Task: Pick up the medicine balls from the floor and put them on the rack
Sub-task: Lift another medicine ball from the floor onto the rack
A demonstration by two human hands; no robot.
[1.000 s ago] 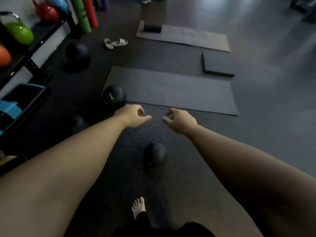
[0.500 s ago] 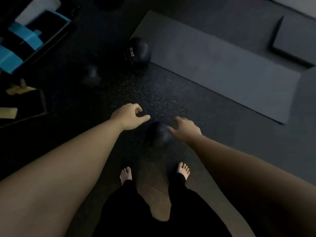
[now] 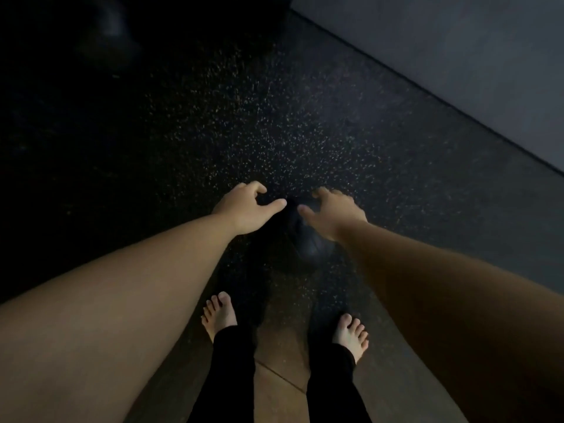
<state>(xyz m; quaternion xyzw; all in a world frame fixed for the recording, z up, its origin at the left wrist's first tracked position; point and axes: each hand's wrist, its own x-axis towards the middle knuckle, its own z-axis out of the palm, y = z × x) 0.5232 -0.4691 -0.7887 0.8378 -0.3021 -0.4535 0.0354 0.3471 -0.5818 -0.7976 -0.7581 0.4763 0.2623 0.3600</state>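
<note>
Black, blurred, probably a medicine ball

A dark, pale-flecked rubber floor is dimly lit, a grey mat is laid across the upper right, and brownish tiling is seen at bottom centre.

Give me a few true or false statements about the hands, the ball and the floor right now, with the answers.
1. The left hand and the right hand both reach down toward a dark medicine ball. True.
2. The medicine ball already sits on the rack. False: it lies on the speckled floor, between the hands.
3. The person wears shoes. False: the left foot and the right foot are bare.
4. A grey mat lies at the upper right. True.
5. The left hand grips a kettlebell. False: it holds nothing.
</note>
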